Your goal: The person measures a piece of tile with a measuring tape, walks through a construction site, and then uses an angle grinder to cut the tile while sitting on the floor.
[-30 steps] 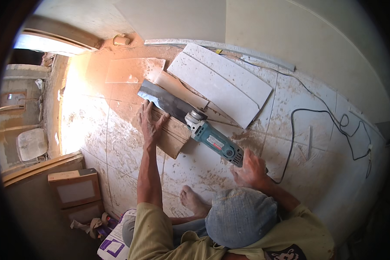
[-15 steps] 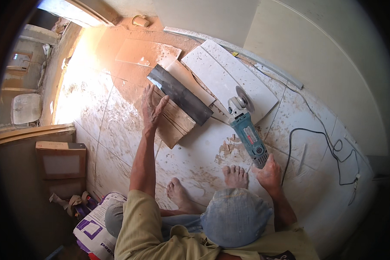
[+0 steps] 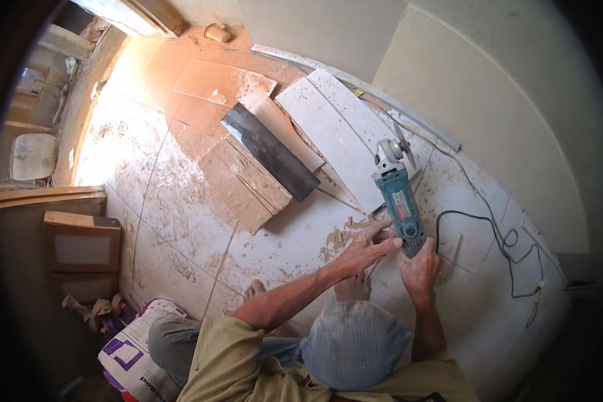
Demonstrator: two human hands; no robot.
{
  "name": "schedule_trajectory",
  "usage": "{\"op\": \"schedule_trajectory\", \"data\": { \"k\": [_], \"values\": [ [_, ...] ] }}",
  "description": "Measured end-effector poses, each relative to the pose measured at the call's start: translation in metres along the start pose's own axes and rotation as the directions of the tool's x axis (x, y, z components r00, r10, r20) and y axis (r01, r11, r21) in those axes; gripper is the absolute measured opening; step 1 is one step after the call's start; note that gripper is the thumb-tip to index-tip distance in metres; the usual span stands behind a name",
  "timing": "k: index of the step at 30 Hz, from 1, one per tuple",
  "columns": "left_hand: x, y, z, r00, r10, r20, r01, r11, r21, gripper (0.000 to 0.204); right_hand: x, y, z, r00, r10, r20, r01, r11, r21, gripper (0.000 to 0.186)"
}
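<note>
A teal angle grinder [image 3: 402, 204] with a grey metal head and a round disc points away from me, over the pale floor. My right hand [image 3: 421, 271] is closed around its rear end. My left hand [image 3: 368, 249] reaches across from the left, fingers stretched and parted, with fingertips at the grinder's rear side; whether they press on it I cannot tell. Left of the grinder, a dark polished tile strip [image 3: 271, 151] lies along the edge of a dusty brown box-like block [image 3: 241, 184].
White tile pieces [image 3: 328, 127] lie beyond the grinder, near the wall. A black cord [image 3: 492, 224] loops across the floor at right. Cardboard boxes [image 3: 84, 244] and a white-purple bag [image 3: 141, 348] stand at left. A small bucket [image 3: 216, 33] lies at the back.
My left hand has left the dark tile strip and come right to the grinder's rear. The grinder, in my right hand, has shifted slightly right and turned more upright in view.
</note>
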State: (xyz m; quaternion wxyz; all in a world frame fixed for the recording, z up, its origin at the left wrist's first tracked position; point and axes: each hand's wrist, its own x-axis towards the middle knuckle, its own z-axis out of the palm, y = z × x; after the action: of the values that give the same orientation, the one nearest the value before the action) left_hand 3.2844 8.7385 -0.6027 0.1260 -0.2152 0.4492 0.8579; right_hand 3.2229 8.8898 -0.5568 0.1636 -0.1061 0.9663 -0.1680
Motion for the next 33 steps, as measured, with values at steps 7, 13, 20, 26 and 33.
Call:
{"op": "schedule_trajectory", "data": {
  "k": [7, 13, 20, 26, 33],
  "values": [
    [0.027, -0.005, 0.034, 0.988, 0.156, -0.019, -0.154, 0.936, -0.318, 0.063, 0.004, -0.001, 0.008, 0.984, -0.025, -0.178, 0.011, 0.997, -0.076, 0.051],
    [0.035, -0.013, 0.037, 0.983, 0.185, -0.006, -0.153, 0.798, -0.583, 0.062, 0.008, 0.008, 0.010, 0.966, -0.113, -0.233, 0.085, 0.988, -0.127, 0.054],
    [0.032, -0.014, 0.031, 0.976, 0.214, 0.043, -0.140, 0.766, -0.627, 0.065, 0.007, 0.006, -0.004, 0.985, -0.090, -0.149, 0.089, 0.996, -0.016, 0.057],
    [0.033, -0.025, 0.029, 0.966, 0.184, 0.183, -0.035, 0.792, -0.609, 0.072, 0.009, 0.026, -0.024, 0.979, 0.036, 0.198, -0.135, 0.848, 0.513, 0.039],
    [0.052, -0.049, 0.035, 0.932, 0.136, 0.336, 0.053, 0.865, -0.498, 0.072, -0.007, 0.061, -0.007, 0.929, 0.144, 0.340, -0.328, 0.744, 0.581, 0.024]
  ]
}}
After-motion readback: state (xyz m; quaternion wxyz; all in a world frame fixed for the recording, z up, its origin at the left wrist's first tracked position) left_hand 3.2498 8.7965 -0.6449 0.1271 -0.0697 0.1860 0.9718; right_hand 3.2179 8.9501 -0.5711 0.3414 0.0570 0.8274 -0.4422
